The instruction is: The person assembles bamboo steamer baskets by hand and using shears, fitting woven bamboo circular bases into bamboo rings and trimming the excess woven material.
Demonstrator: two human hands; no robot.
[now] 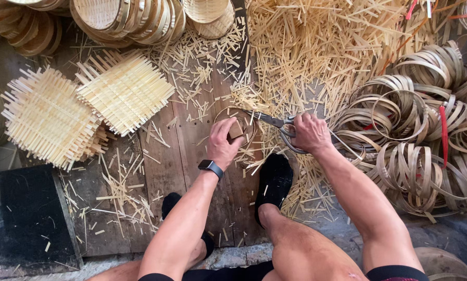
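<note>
Trimming at frame centre: left hand [224,143] gripping small woven round [237,130] flat on plank floor [163,171], right hand [309,132] closed around scissors [275,124]; best kept steady, snipping close along rim

the floor is old brown wooden planks [192,156], worn and scratched. a flat black mat [28,218] lies at one side. a grey stone edge [233,256] runs along the bottom. soft daylight falls everywhere.
</note>
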